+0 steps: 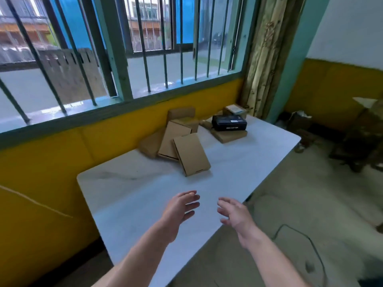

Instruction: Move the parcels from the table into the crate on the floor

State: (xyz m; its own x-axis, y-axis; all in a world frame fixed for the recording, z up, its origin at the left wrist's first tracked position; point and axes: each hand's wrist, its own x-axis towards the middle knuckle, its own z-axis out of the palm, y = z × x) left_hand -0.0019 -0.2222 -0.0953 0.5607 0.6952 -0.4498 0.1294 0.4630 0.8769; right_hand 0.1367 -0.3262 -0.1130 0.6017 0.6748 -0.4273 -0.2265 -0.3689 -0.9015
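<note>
Left hand [182, 206] and right hand [234, 214] released, empty, above table [128, 183]. We reach to 12 o'clock, clasp nearest parcel [191, 154] by both long edges, lift without toppling leaning parcels [173, 139].

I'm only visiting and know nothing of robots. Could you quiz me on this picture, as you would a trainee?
1. True or false: the left hand and the right hand both hover empty, fingers spread.
2. The black rectangular box rests on: A the floor; B a flat brown cardboard parcel; C the windowsill.
3. Fill in: the parcels lie on a ___ rectangular table.
Key: 1 true; 2 B; 3 white.
</note>
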